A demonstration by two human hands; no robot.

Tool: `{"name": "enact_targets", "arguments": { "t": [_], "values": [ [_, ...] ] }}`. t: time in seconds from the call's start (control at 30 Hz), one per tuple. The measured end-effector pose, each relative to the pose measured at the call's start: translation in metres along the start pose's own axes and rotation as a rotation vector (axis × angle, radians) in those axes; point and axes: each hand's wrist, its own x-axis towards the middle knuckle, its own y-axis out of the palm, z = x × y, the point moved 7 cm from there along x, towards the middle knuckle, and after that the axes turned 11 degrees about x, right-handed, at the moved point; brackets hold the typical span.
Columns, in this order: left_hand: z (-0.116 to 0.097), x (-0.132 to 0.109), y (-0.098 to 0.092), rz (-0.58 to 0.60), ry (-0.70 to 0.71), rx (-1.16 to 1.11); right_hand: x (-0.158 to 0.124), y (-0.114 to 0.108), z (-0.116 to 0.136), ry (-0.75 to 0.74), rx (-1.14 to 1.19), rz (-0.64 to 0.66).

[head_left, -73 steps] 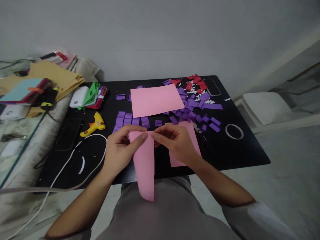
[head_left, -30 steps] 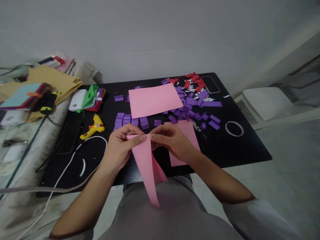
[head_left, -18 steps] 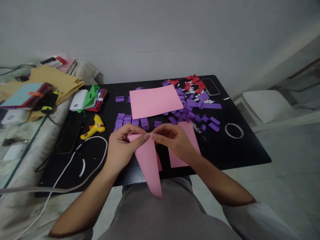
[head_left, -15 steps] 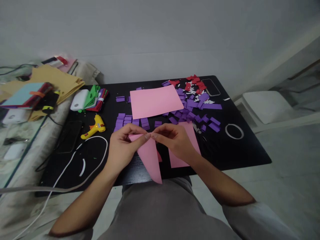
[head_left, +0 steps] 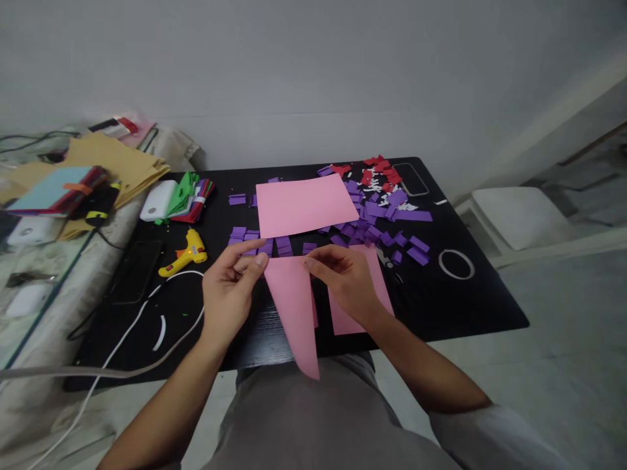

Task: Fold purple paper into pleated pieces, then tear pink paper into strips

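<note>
Between my hands hangs a pink paper sheet (head_left: 291, 300), curved and narrowing to a point over the table's front edge. My left hand (head_left: 232, 281) pinches its upper left corner between thumb and fingers. At the upper right corner, my right hand (head_left: 343, 271) grips the same sheet. Under my right hand lies another pink sheet (head_left: 360, 316), partly covered by the hand and wrist. Beyond my hands, a flat pink sheet (head_left: 306, 205) rests over folded purple paper pieces (head_left: 238, 234).
A yellow glue gun (head_left: 186, 253) and a white cable (head_left: 140, 320) lie left. Purple strips (head_left: 377, 219), red scraps (head_left: 377, 171), scissors (head_left: 385, 258) and a white ring (head_left: 456, 264) are on the right of the black table (head_left: 470, 303). Coloured paper bundles (head_left: 189, 199) stand back left.
My left hand has moved left, away from my right hand, along the sheet's top edge. The sheet's top is now spread between them and its tip hangs slightly lower.
</note>
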Motion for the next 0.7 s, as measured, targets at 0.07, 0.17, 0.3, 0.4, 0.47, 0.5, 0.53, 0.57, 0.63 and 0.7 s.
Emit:
{"name": "enact_targets", "arguments": {
  "t": [0.07,0.17,0.3,0.4,0.47,0.5,0.53,0.57,0.63,0.7],
  "values": [
    [0.011,-0.004,0.008,0.077,-0.059,-0.063,0.000,-0.001,0.001,-0.009,-0.007,-0.012],
    [0.024,-0.008,0.015,0.144,-0.109,-0.096,0.000,-0.003,0.003,-0.013,0.005,-0.023],
    [0.029,-0.007,0.011,0.087,-0.105,-0.031,-0.001,-0.004,0.003,-0.017,0.028,-0.040],
    [0.030,-0.005,0.011,0.078,-0.113,-0.019,-0.002,-0.005,0.001,-0.014,0.030,-0.052],
    [0.029,-0.004,0.013,0.084,-0.115,-0.017,-0.003,-0.005,-0.001,-0.013,0.032,-0.061],
    [0.029,-0.004,0.013,0.085,-0.113,-0.011,-0.003,-0.005,-0.003,-0.012,0.032,-0.062],
    [0.028,-0.003,0.013,0.085,-0.110,-0.003,-0.003,-0.005,-0.004,-0.010,0.033,-0.062],
    [0.028,-0.003,0.013,0.084,-0.108,0.005,-0.003,-0.006,-0.005,-0.006,0.035,-0.060],
    [0.026,-0.002,0.011,0.091,-0.112,0.012,-0.002,-0.006,-0.006,0.007,0.035,-0.042],
    [0.023,0.000,0.010,0.118,-0.124,0.014,-0.001,-0.006,-0.004,0.023,0.028,-0.002]
  ]
}}
